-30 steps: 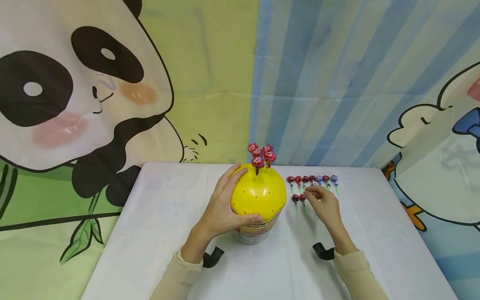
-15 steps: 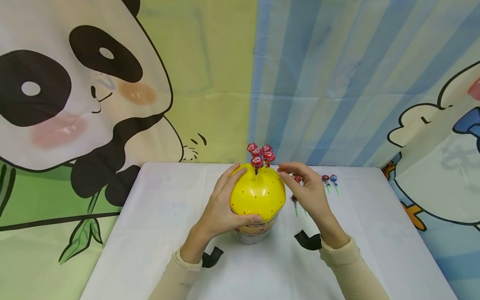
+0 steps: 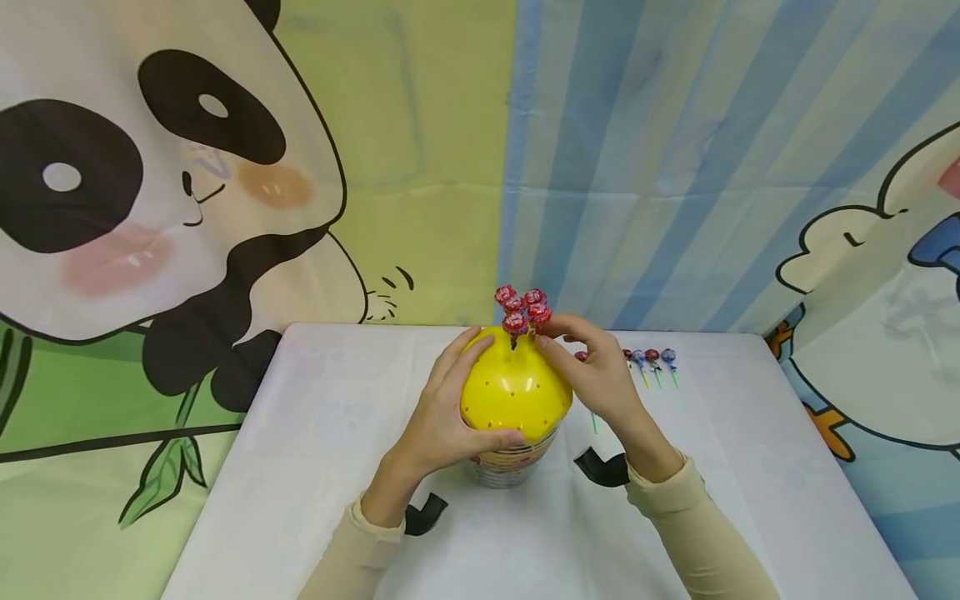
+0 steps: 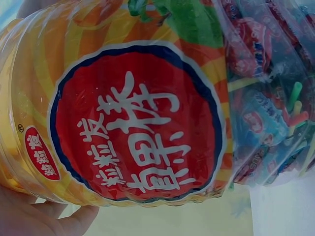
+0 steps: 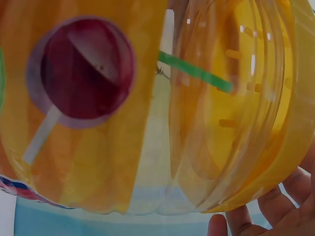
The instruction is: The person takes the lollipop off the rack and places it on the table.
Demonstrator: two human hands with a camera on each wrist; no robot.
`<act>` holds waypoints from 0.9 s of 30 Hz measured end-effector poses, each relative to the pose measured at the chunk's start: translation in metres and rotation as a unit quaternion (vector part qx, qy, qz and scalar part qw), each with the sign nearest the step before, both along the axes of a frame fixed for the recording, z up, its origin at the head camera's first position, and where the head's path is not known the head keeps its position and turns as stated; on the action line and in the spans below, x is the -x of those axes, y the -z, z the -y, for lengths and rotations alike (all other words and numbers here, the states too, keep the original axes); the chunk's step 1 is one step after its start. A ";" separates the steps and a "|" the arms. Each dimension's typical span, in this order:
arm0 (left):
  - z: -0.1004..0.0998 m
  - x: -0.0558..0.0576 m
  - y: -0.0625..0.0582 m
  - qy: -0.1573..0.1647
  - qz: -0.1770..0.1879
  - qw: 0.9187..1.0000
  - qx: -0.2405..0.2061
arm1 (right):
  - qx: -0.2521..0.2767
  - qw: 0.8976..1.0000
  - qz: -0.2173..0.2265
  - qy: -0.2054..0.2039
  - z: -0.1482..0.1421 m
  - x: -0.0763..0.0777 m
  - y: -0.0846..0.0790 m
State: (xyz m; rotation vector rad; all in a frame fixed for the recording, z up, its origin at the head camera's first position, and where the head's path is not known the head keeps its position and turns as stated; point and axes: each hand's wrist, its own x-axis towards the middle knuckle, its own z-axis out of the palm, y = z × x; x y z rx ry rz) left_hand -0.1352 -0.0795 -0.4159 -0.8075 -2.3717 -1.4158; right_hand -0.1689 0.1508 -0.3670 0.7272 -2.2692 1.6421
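Note:
A clear plastic jar (image 3: 504,477) with a domed yellow lid (image 3: 517,400) full of small holes stands on the table. Several red-wrapped lollipops (image 3: 514,323) stick up from the lid's top. My left hand (image 3: 442,408) grips the lid's left side, thumb across the front. At the upper right of the dome, my right hand (image 3: 600,375) pinches a lollipop beside the standing ones; the fingers mostly hide it. In the left wrist view, wrapped candies (image 4: 258,118) show inside the jar beyond its label (image 4: 138,118). A green stick (image 5: 197,73) shows through the jar wall in the right wrist view.
More lollipops (image 3: 653,356) with coloured sticks lie on the white table (image 3: 300,467), right of the jar and partly behind my right hand. A printed cloth backdrop (image 3: 435,167) rises behind the table. Black straps (image 3: 602,468) hang at both wrists.
My right hand has moved left from the lying lollipops to the top of the yellow lid. My left hand keeps its grip, and the jar stays in place.

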 end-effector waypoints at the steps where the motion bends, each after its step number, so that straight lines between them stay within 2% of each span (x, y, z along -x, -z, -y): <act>1: 0.000 0.000 0.000 0.000 0.001 1.000 0.000 | 0.000 1.000 -0.003 0.000 0.000 0.001 0.000; 9: 0.000 0.000 -0.001 0.001 -0.002 1.000 0.001 | 0.005 0.999 -0.033 0.005 0.001 0.002 -0.002; 19: -0.001 0.000 -0.001 0.001 0.001 1.000 0.002 | 0.018 0.997 -0.063 0.045 -0.010 0.000 -0.001; 24: -0.002 -0.001 -0.002 -0.007 0.009 1.000 0.003 | 0.009 0.997 -0.032 0.074 -0.022 -0.005 0.003; 27: -0.002 -0.001 -0.002 -0.010 0.010 1.000 0.005 | -0.004 0.995 -0.010 0.099 -0.025 -0.014 -0.003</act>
